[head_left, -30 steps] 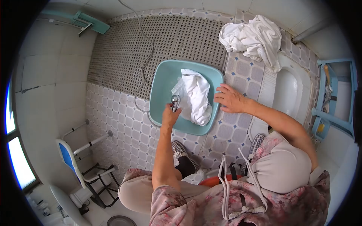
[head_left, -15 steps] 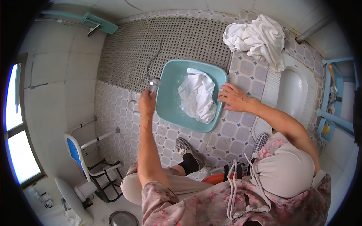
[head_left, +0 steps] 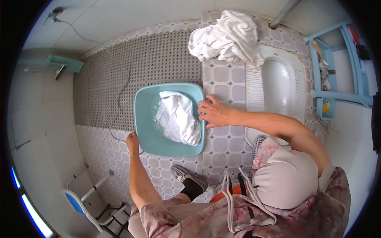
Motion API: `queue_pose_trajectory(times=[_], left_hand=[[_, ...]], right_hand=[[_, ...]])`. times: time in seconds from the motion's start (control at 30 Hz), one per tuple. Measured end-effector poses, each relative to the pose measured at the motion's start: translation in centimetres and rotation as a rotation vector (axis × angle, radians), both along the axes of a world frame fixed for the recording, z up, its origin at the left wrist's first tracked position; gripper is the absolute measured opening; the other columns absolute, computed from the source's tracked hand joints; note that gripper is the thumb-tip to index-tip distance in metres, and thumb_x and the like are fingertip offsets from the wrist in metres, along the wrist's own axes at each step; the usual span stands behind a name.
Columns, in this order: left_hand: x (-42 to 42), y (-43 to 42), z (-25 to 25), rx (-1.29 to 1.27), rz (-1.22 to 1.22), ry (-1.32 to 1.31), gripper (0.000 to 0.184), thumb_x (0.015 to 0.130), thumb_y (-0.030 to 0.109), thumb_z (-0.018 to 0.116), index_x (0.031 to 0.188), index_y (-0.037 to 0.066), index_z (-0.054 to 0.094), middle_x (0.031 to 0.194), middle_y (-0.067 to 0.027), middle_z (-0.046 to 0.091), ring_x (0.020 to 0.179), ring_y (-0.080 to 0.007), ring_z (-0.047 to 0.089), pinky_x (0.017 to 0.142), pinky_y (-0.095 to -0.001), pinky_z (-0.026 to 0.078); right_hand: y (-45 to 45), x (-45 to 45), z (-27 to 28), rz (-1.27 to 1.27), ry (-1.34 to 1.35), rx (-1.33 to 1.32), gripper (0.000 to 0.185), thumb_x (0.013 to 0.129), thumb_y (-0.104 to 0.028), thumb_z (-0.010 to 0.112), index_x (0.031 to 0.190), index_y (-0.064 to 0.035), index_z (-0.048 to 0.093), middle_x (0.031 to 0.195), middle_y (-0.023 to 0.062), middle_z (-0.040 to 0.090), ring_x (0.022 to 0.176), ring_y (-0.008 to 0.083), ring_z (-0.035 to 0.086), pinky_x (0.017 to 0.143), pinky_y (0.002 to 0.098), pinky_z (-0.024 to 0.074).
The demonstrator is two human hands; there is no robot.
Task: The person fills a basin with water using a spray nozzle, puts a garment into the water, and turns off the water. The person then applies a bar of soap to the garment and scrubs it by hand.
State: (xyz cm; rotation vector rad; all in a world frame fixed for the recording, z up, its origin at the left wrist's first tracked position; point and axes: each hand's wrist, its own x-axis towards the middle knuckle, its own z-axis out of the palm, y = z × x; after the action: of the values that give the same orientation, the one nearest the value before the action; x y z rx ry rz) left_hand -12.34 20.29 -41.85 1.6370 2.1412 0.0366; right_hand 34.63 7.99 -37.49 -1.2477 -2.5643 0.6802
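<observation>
A teal plastic basin [head_left: 149, 149] stands on the floor in front of me, partly on the grey mat. Inside it lies a bunched white cloth [head_left: 176, 115], with some water around it. My right hand [head_left: 215, 112] grips the basin's right rim, its fingers curled over the edge. At the near left corner, my left hand [head_left: 133, 143] is closed against the rim; its fingertips are partly hidden. A thin shower hose [head_left: 119, 104] runs down beside the basin and passes by my left hand. No shower head shows.
White laundry [head_left: 228, 39] lies heaped beside the squat toilet [head_left: 278, 85]. A blue rack [head_left: 343, 95] stands along the right wall, and a shower chair [head_left: 79, 204] at lower left. The perforated mat [head_left: 103, 79] covers the far left floor.
My left hand held the shower head by the basin's left side; now it is at the near left corner, and the shower head is out of sight. The whole view has turned and shifted.
</observation>
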Motion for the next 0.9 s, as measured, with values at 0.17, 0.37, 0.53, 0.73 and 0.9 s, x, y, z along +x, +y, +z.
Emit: queue_pose_trajectory(times=[0.17,0.37,0.53,0.73,0.9], left_hand=[[3.9,-1.9,1.8,0.137,-0.073,-0.318,0.037,0.09,0.032,0.06,0.098,-0.003,0.066,0.083,-0.0166,0.068,0.074,-0.0282,0.064,0.068,-0.0386,0.048],[2.5,-1.1,1.0,0.13,-0.138,-0.387,0.031,0.088,0.023,0.066,0.102,-0.004,0.065,0.081,-0.007,0.065,0.073,-0.0146,0.057,0.068,-0.0318,0.046],[2.4,-1.4,2.5,0.034,-0.04,-0.672,0.026,0.089,0.017,0.066,0.107,-0.002,0.065,0.089,-0.0043,0.067,0.077,-0.0116,0.058,0.069,-0.0287,0.047],[2.0,-0.9,4.7,-0.197,-0.047,-0.544,0.029,0.086,0.014,0.068,0.108,-0.004,0.065,0.091,-0.0065,0.069,0.076,-0.014,0.062,0.069,-0.0286,0.05],[1.4,-2.4,1.8,-0.095,0.1,-0.725,0.024,0.083,0.011,0.068,0.101,-0.005,0.068,0.084,-0.0044,0.068,0.07,-0.0113,0.06,0.066,-0.0264,0.048]], right_hand=[[0.6,0.1,-0.8,0.049,-0.007,0.096,0.042,0.066,-0.05,0.078,0.092,-0.0181,0.072,0.099,-0.0024,0.062,0.12,0.0236,0.044,0.103,0.0551,0.0278],[1.2,0.4,-1.7,0.107,-0.046,0.171,0.044,0.065,-0.059,0.072,0.083,-0.0186,0.071,0.087,-0.0075,0.063,0.108,0.0197,0.049,0.094,0.0451,0.0351],[1.2,0.6,-2.0,0.114,-0.081,0.234,0.043,0.066,-0.058,0.072,0.08,-0.0171,0.069,0.09,-0.0094,0.062,0.108,0.0178,0.049,0.091,0.0407,0.036],[2.1,1.0,-2.2,0.05,0.285,0.007,0.043,0.073,-0.056,0.071,0.082,-0.014,0.07,0.094,-0.0022,0.065,0.109,0.0223,0.05,0.093,0.0415,0.0403],[3.1,0.1,-0.6,-0.487,0.053,0.342,0.049,0.083,-0.032,0.066,0.123,-0.0069,0.054,0.111,0.0158,0.06,0.119,0.0316,0.042,0.105,0.0421,0.0341]])
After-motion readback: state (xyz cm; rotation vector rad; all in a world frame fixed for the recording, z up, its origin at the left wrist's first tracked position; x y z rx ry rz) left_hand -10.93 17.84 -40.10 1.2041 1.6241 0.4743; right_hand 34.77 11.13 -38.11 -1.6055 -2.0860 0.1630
